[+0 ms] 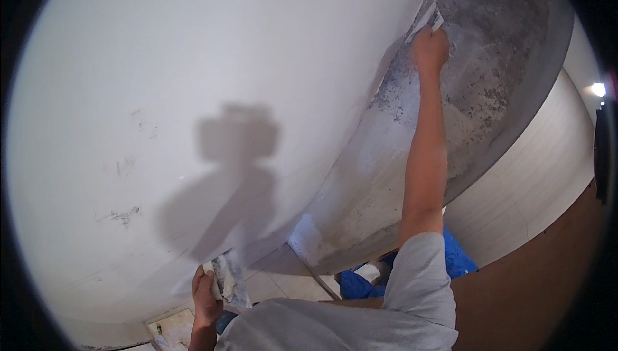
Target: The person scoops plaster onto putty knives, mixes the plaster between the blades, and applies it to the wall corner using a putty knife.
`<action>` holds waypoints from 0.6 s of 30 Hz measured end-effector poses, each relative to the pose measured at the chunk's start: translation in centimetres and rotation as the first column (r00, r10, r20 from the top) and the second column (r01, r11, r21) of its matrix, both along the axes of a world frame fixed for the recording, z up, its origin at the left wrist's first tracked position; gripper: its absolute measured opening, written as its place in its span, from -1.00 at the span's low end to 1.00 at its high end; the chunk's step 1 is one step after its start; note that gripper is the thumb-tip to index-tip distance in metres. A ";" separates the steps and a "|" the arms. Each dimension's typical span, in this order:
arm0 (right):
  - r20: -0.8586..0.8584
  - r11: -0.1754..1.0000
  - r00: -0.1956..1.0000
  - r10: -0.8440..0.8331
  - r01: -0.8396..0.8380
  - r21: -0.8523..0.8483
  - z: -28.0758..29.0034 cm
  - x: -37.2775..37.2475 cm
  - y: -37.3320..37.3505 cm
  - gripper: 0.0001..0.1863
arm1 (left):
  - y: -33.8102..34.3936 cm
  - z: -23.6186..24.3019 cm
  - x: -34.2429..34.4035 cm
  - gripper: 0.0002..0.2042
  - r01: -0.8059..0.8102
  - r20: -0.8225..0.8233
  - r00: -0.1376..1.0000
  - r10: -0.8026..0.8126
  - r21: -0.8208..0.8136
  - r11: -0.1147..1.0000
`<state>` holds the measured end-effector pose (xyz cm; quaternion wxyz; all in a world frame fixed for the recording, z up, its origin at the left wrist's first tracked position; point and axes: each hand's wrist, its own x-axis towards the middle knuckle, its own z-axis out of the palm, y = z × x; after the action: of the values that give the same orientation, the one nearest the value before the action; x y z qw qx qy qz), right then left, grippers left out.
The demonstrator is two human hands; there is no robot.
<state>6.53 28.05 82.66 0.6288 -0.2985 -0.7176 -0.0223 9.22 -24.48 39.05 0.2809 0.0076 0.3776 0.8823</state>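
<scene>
My right hand, arm stretched far up and forward, is closed round a putty knife. Its pale, flat blade lies at the border between the smooth white wall and a rough grey bare patch. Low on the left, my left hand grips a wide filling knife by its edge; pale putty with dark smears is heaped on it. The handle of each tool is mostly hidden by my fingers.
Blue plastic sheeting lies below my right arm. A pale curved panel and a brown surface are on the right, near a bright lamp. Dark scuffs mark the white wall. Light floor tiles show near my left hand.
</scene>
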 end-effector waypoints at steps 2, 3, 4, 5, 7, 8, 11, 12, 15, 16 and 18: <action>0.052 0.999 0.999 0.003 0.000 -0.048 1.6 -0.7 0.7 -0.61 | 0.5 1.3 0.2 -0.77 -0.017 0.025 1.000 0.018 -0.034 0.999; 0.102 0.995 0.995 0.010 0.000 -0.096 2.0 -0.8 0.6 -0.60 | 0.3 1.1 0.3 -0.77 -0.016 0.025 1.000 0.017 -0.033 0.999; 0.101 0.996 0.995 0.006 0.004 -0.094 1.9 -0.9 0.6 -0.60 | 0.3 0.8 0.3 -0.76 -0.027 0.030 0.999 0.028 -0.040 0.999; 0.125 0.999 0.991 -0.045 0.043 0.022 1.6 -1.3 0.3 -0.61 | 0.3 0.6 0.4 -0.74 -0.037 0.036 0.999 0.038 -0.046 0.998; 0.146 0.988 0.985 -0.094 0.074 0.136 0.4 -2.0 -1.4 -0.62 | 0.6 1.1 0.5 -0.74 -0.023 0.047 0.999 0.025 -0.044 0.999; 0.131 0.971 0.991 0.036 -0.065 0.229 -0.9 -1.9 -3.7 -0.63 | 0.3 1.4 0.6 -0.75 -0.020 0.064 0.998 0.023 -0.045 0.999; 0.085 0.894 0.930 0.356 -0.366 0.257 -6.9 0.7 -9.0 -0.66 | -0.7 -1.6 0.0 -0.77 0.015 -0.005 1.000 -0.015 -0.024 1.000; -0.018 0.833 0.833 0.553 -0.553 0.012 -10.1 1.7 -11.6 -0.66 | -1.4 -2.6 -0.1 -0.79 -0.016 -0.283 0.957 -0.059 -0.258 0.966; -0.251 0.577 0.691 0.678 -0.712 -0.400 -22.3 5.7 -17.8 -0.68 | -1.3 -3.2 0.0 -0.81 -0.265 -0.650 0.754 -0.099 -0.439 0.858; -0.283 0.482 0.697 0.659 -0.679 -0.554 -26.8 7.2 -19.4 -0.66 | -1.3 -2.9 0.2 -0.80 -0.408 -0.774 0.624 -0.108 -0.440 0.800; -0.691 -0.072 0.288 0.663 -0.894 -0.441 -31.2 8.9 -27.1 -0.62 | -1.0 -1.5 1.2 -0.80 -0.446 -0.800 0.598 -0.047 -0.381 0.810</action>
<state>15.38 1.00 51.45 0.3947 -0.0637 -0.5815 0.7086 10.44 -25.46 37.53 -0.0271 0.2632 0.6939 0.6697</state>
